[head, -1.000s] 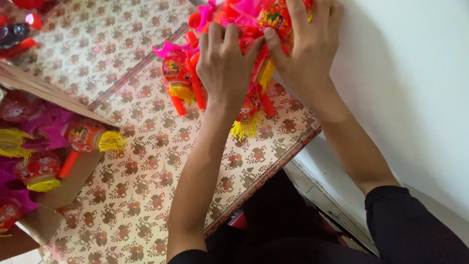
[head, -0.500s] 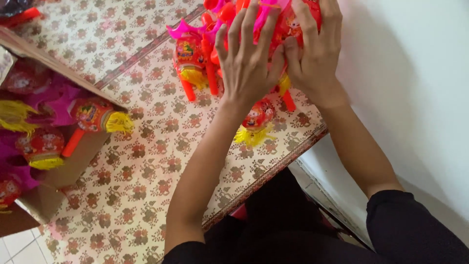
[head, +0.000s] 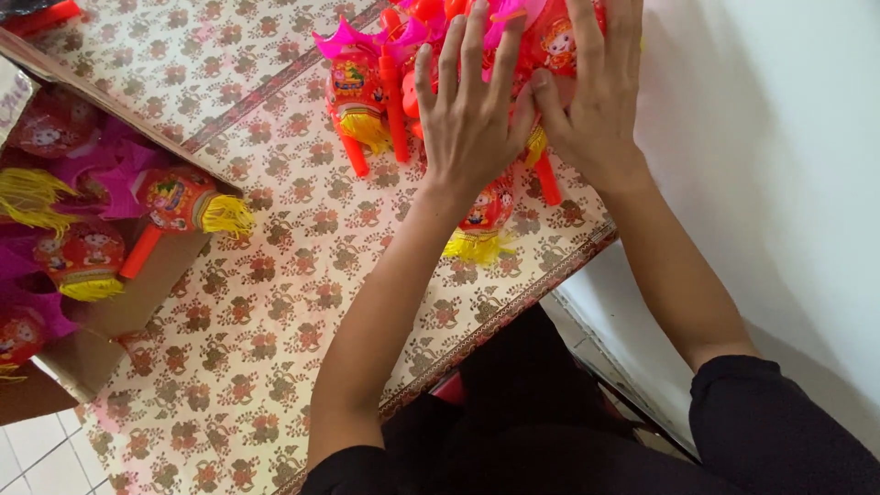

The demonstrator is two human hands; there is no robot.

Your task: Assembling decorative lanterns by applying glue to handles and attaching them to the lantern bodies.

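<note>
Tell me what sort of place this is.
Probably a home or small workshop table for sorting festive goods: a floral tablecloth, a cardboard box full of red tasselled toy lanterns, and both hands pressed on another pile of lanterns beside a white wall.

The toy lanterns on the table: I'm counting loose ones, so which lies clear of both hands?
The lantern with the pink fin, leftmost in the pile. Left hand and right hand press the others; it lies beside them, untouched.

Bare forearms; black sleeves pushed up past the elbows. Black clothing below. No rings, watch or gloves on fingers (head: 456,69).
</note>
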